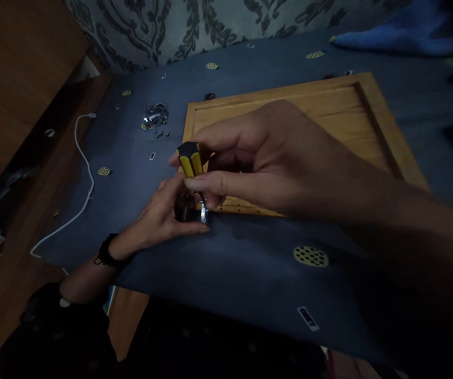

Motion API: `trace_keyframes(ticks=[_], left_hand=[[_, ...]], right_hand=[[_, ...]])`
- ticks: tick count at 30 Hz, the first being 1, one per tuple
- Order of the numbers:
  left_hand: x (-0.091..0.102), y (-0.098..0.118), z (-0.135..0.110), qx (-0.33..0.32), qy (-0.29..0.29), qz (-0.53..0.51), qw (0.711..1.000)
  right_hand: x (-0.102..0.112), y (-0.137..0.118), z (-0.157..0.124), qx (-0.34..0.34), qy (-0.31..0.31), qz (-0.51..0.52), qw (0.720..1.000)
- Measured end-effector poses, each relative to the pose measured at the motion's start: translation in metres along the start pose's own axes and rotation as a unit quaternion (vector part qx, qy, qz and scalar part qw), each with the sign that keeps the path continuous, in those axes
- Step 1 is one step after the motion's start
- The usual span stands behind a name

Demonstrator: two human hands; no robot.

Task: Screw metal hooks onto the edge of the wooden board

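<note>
No legible text, just blurred lettering (308, 318) (dark on white) on small patches (152, 156) of the blue-grey cloth (245, 268).

Blue patterned cloth (250, 252) under a wooden panel (329, 121), heaped metal parts (155, 114), small screws (160, 135) and a white cable (89, 171)

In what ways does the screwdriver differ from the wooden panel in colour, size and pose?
The screwdriver has a yellow-and-black handle; the wooden panel is brown. The screwdriver is much smaller than the wooden panel. The screwdriver is held handle end up in the right hand, while the wooden panel lies flat on the blue cloth.
</note>
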State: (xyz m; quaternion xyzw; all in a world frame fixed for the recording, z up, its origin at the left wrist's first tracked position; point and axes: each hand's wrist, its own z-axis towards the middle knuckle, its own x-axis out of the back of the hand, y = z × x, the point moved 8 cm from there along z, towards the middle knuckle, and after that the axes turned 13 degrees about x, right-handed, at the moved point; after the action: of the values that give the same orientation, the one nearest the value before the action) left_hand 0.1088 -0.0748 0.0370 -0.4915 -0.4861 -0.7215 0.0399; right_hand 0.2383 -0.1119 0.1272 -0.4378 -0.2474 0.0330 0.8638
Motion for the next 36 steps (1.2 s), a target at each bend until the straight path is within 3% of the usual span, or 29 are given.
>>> trace_keyframes(ticks=[6, 11, 17, 26, 31, 36], left_hand=[[-0.001, -0.005, -0.001, 0.012, -0.005, -0.012, 1.0], [-0.004, -0.006, 0.0, 0.025, -0.033, -0.075, 0.996], [-0.003, -0.003, 0.0, 0.021, -0.037, -0.068, 0.997], [-0.001, -0.002, 0.0, 0.009, -0.023, -0.039, 0.999], [-0.002, 0.002, 0.002, 0.01, -0.036, -0.054, 0.998], [0.001, 0.003, 0.0, 0.0, -0.01, -0.021, 1.0]], right_hand=[[0.002, 0.0, -0.005, 0.018, 0.116, -0.132, 0.984], [0.03, -0.012, -0.013, 0.05, 0.272, -0.118, 0.954], [0.023, 0.0, -0.005, 0.017, 0.177, -0.131, 0.975], [0.012, 0.012, -0.009, -0.049, 0.151, -0.108, 0.981], [0.011, 0.01, -0.008, -0.041, 0.134, -0.138, 0.981], [0.005, 0.008, -0.003, -0.029, 0.063, -0.107, 0.992]])
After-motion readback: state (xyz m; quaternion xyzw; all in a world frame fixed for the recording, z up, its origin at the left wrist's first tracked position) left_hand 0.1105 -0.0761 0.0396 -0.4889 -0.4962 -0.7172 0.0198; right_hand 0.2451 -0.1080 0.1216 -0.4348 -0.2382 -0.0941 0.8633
